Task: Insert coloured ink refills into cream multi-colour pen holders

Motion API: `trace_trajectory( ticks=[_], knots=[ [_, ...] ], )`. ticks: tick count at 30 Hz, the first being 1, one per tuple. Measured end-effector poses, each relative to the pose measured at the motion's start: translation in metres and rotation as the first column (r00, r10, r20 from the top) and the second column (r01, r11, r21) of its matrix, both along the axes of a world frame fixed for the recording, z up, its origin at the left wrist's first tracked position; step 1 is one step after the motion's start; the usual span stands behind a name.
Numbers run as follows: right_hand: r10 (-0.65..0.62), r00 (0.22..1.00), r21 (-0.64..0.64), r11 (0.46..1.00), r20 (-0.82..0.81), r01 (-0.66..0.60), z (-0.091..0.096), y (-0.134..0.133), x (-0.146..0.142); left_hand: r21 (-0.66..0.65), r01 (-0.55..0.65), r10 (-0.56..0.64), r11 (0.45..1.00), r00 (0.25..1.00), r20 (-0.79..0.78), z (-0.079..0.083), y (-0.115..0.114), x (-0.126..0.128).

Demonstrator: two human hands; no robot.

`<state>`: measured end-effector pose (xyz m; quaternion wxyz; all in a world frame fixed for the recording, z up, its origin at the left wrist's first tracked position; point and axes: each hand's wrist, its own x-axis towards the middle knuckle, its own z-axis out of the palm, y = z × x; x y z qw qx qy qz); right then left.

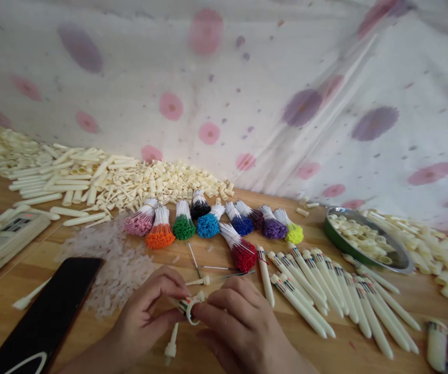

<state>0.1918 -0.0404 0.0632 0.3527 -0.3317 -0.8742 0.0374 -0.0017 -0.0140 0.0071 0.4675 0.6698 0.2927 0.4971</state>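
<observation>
My left hand (146, 311) and my right hand (234, 324) meet low in the middle of the view, both pinched on a small cream pen part with coloured sliders (188, 305). A loose white tip piece (171, 343) lies just below them on the wooden table (364, 358). Thin refills (195, 259) lie right above my fingers. Beyond them stand bundles of refills with coloured ends: pink (141, 221), orange (160, 232), green (184, 223), blue (209, 223), red (241, 250), purple (273, 224), yellow-green (292, 231).
Several finished cream multicolour pens (325, 296) lie in a row at right. A green-rimmed metal dish (397, 259) holds small cream parts. Heaps of cream barrels (91, 176) fill the back left. A black phone (48, 311), clear pellets (118, 265) and a power strip (1, 234) lie left.
</observation>
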Motion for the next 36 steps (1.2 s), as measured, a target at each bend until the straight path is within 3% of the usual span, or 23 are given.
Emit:
trace_trajectory(
  ticks=[5,10,12,16,20,25,27,32,34,36],
  knots=[
    [0.034,0.994,-0.068,0.997,0.101,-0.027,0.001,0.004,-0.001,-0.122,0.019,-0.016,0.992,1.0,0.021,-0.004,-0.002,0.003],
    [0.03,0.999,-0.261,0.965,0.014,-0.026,0.01,0.006,-0.001,-0.368,0.062,-0.024,0.928,0.994,0.108,-0.004,-0.007,0.01],
    [-0.014,0.999,-0.405,0.914,-0.029,0.001,0.011,0.008,-0.001,-0.472,0.055,-0.004,0.88,0.994,0.109,-0.003,-0.008,0.013],
    [-0.117,0.993,-0.644,0.762,-0.031,0.07,0.007,0.014,-0.003,-0.592,0.045,0.016,0.805,0.995,0.098,-0.002,-0.008,0.017],
    [-0.134,0.989,-0.76,0.636,0.058,0.131,0.003,0.019,0.0,-0.679,-0.007,0.035,0.734,0.999,0.027,0.002,-0.007,0.02],
    [-0.207,0.978,-0.853,0.506,0.021,0.126,0.007,0.021,0.005,-0.733,-0.03,0.044,0.68,0.999,0.0,0.011,-0.004,0.022],
    [-0.231,0.971,-0.836,0.521,0.054,0.171,0.008,0.02,0.004,-0.74,-0.028,0.043,0.672,0.999,0.001,0.013,-0.004,0.023],
    [-0.225,0.955,-0.585,0.754,0.194,0.297,0.011,0.017,-0.005,-0.69,-0.049,0.068,0.722,0.998,0.0,0.012,-0.006,0.023],
    [-0.218,0.954,-0.537,0.789,0.206,0.296,0.014,0.017,-0.007,-0.67,-0.06,0.072,0.74,0.997,-0.01,0.011,-0.007,0.022],
    [-0.215,0.959,-0.548,0.788,0.183,0.281,0.017,0.017,-0.007,-0.658,-0.056,0.068,0.751,0.998,-0.008,0.011,-0.007,0.021]
  ],
)
